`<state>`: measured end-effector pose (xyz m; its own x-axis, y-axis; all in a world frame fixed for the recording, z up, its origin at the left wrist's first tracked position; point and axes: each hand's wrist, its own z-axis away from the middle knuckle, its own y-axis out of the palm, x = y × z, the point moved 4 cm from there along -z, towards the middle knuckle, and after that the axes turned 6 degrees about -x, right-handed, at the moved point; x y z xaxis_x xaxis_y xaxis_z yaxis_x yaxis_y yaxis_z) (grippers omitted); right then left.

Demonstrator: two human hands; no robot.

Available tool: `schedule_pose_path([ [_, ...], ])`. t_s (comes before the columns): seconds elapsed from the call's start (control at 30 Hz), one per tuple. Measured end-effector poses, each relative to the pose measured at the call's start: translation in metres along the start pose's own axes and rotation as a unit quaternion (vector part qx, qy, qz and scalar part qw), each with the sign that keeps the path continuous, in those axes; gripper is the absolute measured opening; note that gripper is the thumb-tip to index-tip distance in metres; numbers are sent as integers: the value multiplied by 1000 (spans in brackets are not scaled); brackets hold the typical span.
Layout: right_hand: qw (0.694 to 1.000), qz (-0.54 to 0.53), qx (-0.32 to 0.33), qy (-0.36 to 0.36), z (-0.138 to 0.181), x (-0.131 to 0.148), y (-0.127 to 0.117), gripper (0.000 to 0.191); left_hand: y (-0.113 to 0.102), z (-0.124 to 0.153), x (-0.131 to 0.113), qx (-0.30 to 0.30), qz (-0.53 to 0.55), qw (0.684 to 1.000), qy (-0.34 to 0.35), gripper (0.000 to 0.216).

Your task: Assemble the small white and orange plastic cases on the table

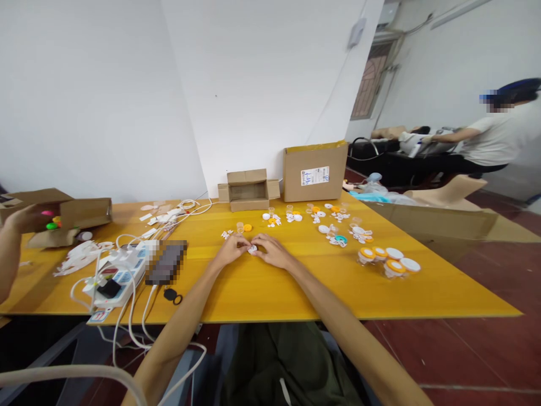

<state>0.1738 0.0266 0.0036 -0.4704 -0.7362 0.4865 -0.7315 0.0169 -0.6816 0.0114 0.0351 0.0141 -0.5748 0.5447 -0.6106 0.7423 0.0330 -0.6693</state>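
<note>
Over the middle of the yellow table, my left hand (232, 248) and my right hand (270, 251) meet with fingertips closed on one small white plastic part (252, 249). Its exact shape is too small to make out. Just beyond my left hand lie an orange ring-shaped cap (247, 228), a clear little cup (240, 227) and a scatter of small white pieces (227, 233). Farther off to the right are several similar groups of clear cups, white discs (297, 217), orange rings and white bits, one with a teal ring (340, 240).
Round containers with orange and white lids (393, 254) stand at the right. A power strip (127, 276) with cables and a phone (167, 263) lie left. Cardboard boxes (315, 172) stand at the back. Another person's hand (21, 220) reaches into a box at far left; someone sits at far right.
</note>
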Motion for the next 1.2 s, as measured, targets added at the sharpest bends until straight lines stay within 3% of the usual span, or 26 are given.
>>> schedule_pose_path([
  [0.7, 1000, -8, 0, 20, 0, 3, -3, 19, -7, -2, -6, -22, -7, 1000, -2, 13],
  [0.9, 999, -16, 3, 36, 0, 5, -5, 24, -19, 2, -3, -88, -103, 991, 6, 15],
  [1.2, 999, -20, -13, 32, 1, 1, -3, 24, -13, 5, 0, -55, -197, 978, 50, 19],
])
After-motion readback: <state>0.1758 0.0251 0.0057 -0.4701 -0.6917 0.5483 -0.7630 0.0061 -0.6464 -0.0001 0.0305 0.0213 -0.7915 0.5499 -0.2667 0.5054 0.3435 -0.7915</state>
